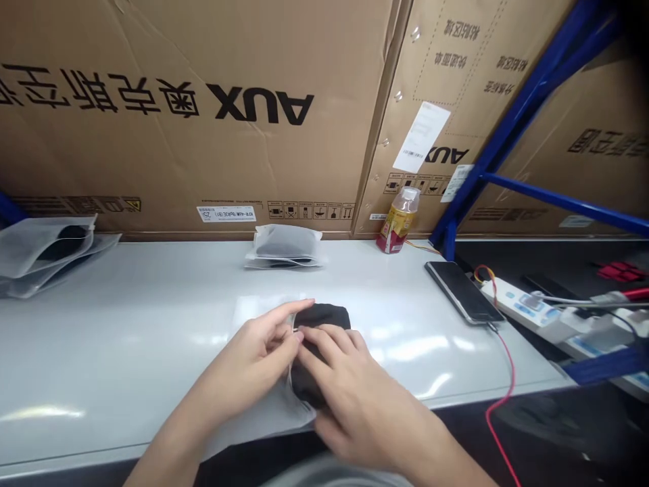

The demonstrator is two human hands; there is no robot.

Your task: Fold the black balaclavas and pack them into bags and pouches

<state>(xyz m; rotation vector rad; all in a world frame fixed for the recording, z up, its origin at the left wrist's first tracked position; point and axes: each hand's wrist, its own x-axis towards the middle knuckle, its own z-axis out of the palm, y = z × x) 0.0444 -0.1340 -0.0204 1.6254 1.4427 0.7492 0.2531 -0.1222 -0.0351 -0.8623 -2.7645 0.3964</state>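
A folded black cloth item (pixel 324 319) lies on the white table (pixel 126 325), partly inside the mouth of a translucent white bag (pixel 263 412). My left hand (pixel 253 362) pinches the bag's open edge beside the cloth. My right hand (pixel 349 392) lies over the black cloth with curled fingers pressing on it, its fingertips meeting those of the left hand. Most of the cloth's near part is hidden under my right hand.
A small stack of bagged black items (pixel 286 247) sits at the table's back, another pile (pixel 45 250) at far left. A drink bottle (pixel 399 220), a phone (pixel 464 291) with a red cable, and a power strip (pixel 522 304) are at right. Big cardboard boxes (pixel 177 115) stand behind.
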